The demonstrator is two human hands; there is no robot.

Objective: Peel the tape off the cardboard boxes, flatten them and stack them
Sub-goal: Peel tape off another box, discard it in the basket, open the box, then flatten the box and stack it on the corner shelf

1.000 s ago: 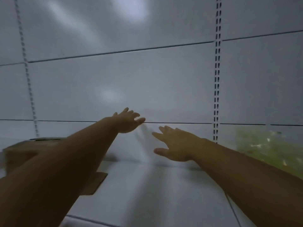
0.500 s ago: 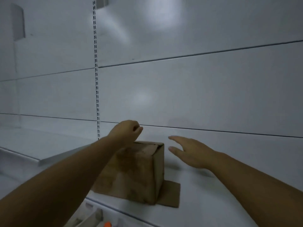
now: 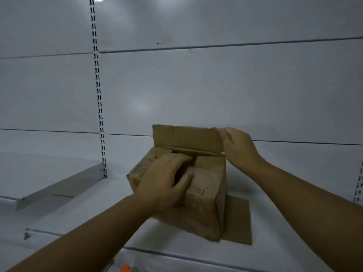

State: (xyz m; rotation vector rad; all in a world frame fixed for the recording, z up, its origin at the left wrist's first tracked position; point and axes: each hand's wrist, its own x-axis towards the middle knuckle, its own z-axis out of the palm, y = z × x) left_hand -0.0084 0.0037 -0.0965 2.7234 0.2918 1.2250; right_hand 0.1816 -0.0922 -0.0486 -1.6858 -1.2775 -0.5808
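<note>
Now my left hand (image 3: 167, 179) grips the top of the cardboard box (image 3: 204, 203) to steady it, while my right hand (image 3: 238, 148), beside the box, pinches its raised flap (image 3: 186, 138) open.

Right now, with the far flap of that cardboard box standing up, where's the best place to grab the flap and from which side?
Probably the flap by its free right end, from the right, where the right hand pinches it. It stands upright off the cardboard box, so that thin edge is exposed. The left hand covers the box top near the left side.
</note>
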